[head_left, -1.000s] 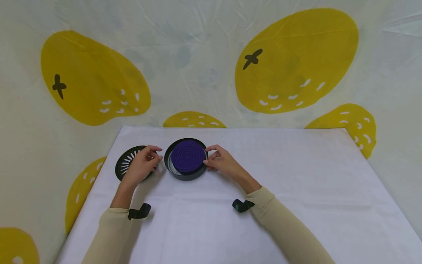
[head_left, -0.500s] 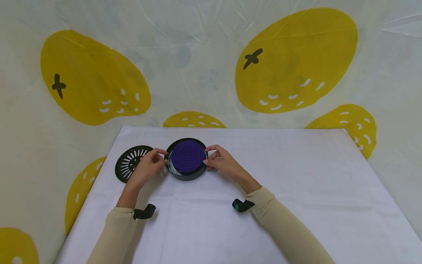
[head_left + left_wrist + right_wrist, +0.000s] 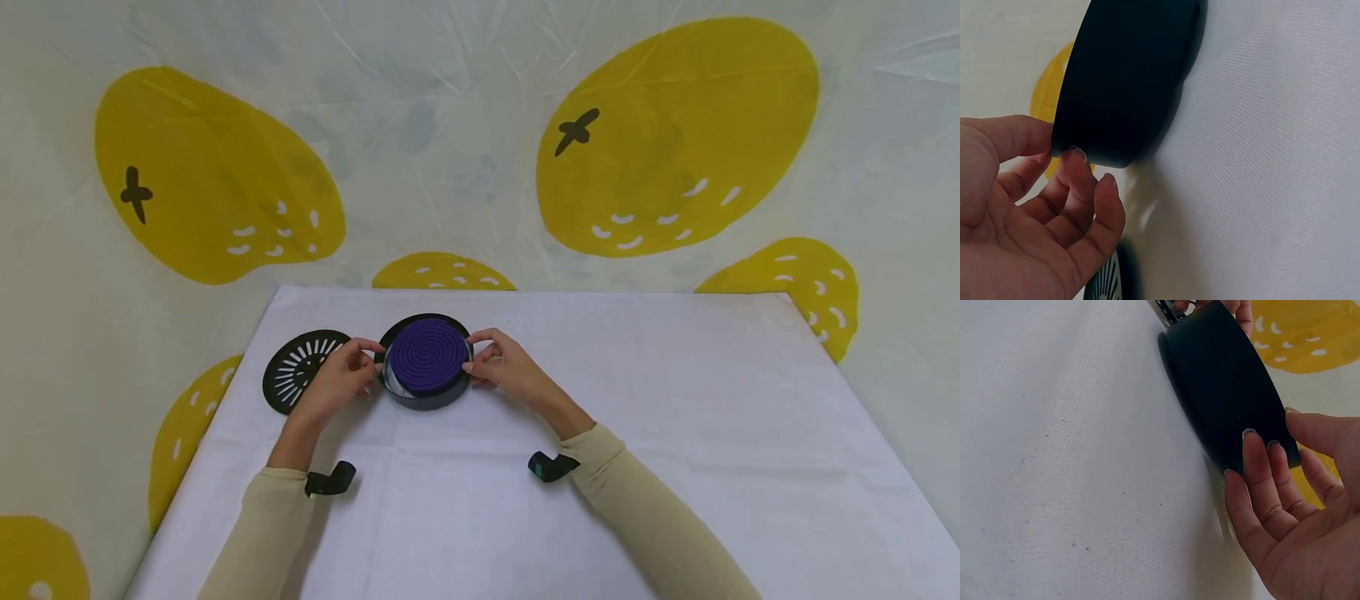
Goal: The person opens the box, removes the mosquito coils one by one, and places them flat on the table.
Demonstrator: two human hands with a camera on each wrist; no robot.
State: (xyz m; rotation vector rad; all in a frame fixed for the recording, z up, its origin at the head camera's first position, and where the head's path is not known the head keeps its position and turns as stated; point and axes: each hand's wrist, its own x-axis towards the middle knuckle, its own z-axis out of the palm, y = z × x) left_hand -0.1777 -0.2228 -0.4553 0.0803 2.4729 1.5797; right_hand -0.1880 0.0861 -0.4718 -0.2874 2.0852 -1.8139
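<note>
A round dark mosquito coil tin sits near the back of the white table, left of the middle. Purple spiral mosquito coils rest in it, shifted toward its right side. My left hand pinches the tin's left rim; in the left wrist view, thumb and fingertips meet the dark outer wall. On the opposite side my right hand grips the right rim, and in the right wrist view its fingers lie along the wall. The slotted dark lid lies left of the tin, partly hidden behind my left hand.
White cloth covers the table, which stretches right and toward me. Behind it hangs a pale curtain printed with large yellow fruit. A black camera mount sits at each wrist.
My left hand has moved right, from over the slotted lid to the tin's left rim, and now pinches it. The right hand and the tin stay where they were.
</note>
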